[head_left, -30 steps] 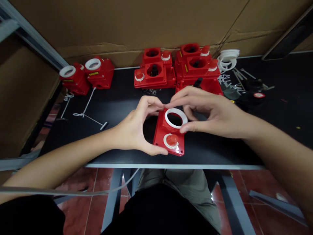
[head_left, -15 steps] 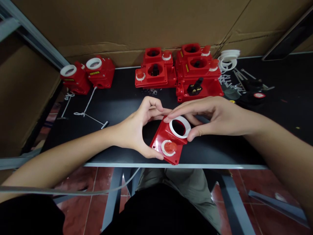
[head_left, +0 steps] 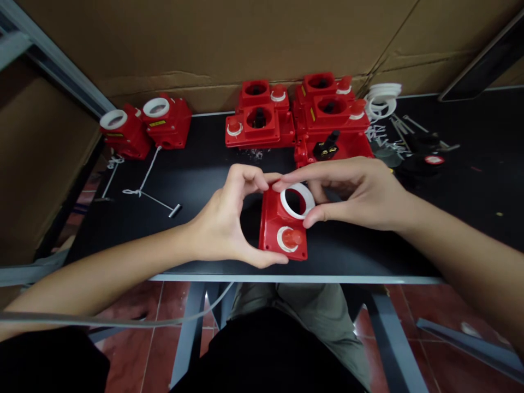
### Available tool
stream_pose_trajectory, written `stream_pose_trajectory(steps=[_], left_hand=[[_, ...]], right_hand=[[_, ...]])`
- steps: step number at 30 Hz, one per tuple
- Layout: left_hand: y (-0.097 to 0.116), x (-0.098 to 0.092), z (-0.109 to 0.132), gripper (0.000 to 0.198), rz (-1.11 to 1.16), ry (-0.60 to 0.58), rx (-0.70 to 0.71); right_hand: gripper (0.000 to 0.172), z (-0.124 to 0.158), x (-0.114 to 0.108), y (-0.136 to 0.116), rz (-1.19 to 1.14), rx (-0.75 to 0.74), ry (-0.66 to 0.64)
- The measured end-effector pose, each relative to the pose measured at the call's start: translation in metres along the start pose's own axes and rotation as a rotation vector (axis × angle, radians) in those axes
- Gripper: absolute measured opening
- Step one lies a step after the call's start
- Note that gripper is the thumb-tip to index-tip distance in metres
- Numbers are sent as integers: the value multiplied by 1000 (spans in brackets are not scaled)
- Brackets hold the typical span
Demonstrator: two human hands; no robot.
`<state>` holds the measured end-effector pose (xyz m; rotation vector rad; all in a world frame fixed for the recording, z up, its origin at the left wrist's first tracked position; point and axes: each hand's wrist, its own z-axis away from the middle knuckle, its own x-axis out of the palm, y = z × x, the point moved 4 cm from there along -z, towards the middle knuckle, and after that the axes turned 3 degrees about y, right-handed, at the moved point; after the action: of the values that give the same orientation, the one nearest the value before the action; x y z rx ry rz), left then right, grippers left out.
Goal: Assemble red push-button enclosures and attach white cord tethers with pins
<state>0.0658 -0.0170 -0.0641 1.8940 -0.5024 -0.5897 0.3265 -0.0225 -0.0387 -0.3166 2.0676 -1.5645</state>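
Observation:
A red plastic cover plate [head_left: 273, 224] is held just above the black table's front edge. It carries a small red button in a white collar and a large round hole. My left hand [head_left: 225, 218] grips the plate's left side, thumb at its lower edge and fingers at its top. My right hand [head_left: 356, 191] pinches a white ring [head_left: 297, 200] that sits around the large hole, with the index finger across the top and the thumb at the ring's right rim.
Several red switch boxes [head_left: 301, 117] stand in a group at the back centre, and two more red boxes with white rings [head_left: 145, 125] stand at the back left. Loose white rings [head_left: 382, 98], screws and small parts lie at the back right. A string with a metal pin [head_left: 149, 191] lies on the left. Cardboard walls the back.
Both hands turned the plate: it tilted clockwise half a second ago and now stands nearly straight again, tipped slightly toward me. The white ring stayed on the hole.

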Motion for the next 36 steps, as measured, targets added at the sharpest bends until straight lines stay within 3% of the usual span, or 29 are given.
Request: stream_pose_trajectory(steps=[7,13,19,24,29,36], left_hand=[[1,-6,-13,123,70,-51,-6],[0,-2,-8,123,72,-131,15],[-3,-2,-4,122,59,-115,-51],[-3,-3,-1,124,5,-107,13],[4,-1,2,110,-181,-73,35],[16,3,8,97,-485,-43,189]], right_hand=[[50,-3,-6,-8,-14,-84,69],[48,0,-14,-10,53,-94,-131],[52,2,-13,-5,153,-240,-133],[53,5,-11,-5,259,-325,-137],[44,7,-6,-8,306,-325,-104],[39,5,1,-12,391,-294,-12]])
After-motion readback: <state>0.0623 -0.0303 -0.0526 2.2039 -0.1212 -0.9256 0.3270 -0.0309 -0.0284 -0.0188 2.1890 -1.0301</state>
